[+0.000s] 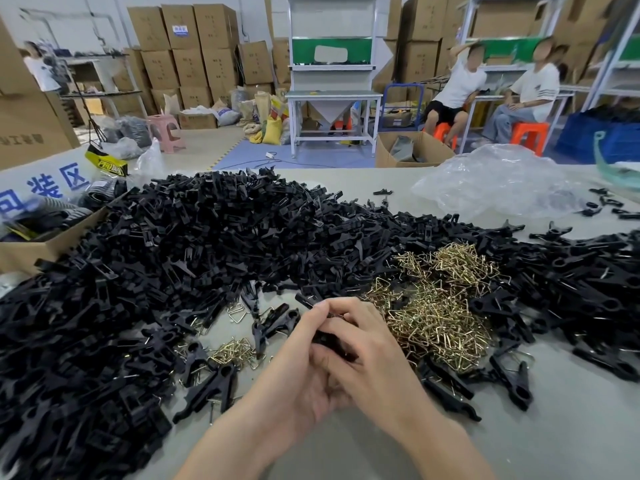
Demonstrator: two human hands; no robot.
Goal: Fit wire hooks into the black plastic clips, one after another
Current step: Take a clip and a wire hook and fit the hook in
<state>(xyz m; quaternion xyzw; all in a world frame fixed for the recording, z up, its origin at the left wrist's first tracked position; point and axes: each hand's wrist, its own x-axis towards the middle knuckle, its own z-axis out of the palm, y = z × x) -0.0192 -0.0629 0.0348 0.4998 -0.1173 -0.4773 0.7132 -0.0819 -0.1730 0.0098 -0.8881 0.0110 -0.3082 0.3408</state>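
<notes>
Black plastic clip [330, 341] sits close by, gripped by the curled fingers [349, 308] of both the left hand [298, 362] and the right hand [377, 355]. Its long tip pokes up and left. Any hook in it is hidden. The pile of gold wire hooks [436, 306] lies just right, nearer the right hand. Beyond spreads a big heap of black clips [207, 237].

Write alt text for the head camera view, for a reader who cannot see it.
A person's left hand and right hand meet over a grey table, together holding one black plastic clip. A heap of loose black clips spreads to the left and behind, and a pile of brass-coloured wire hooks lies right of the hands.
</notes>
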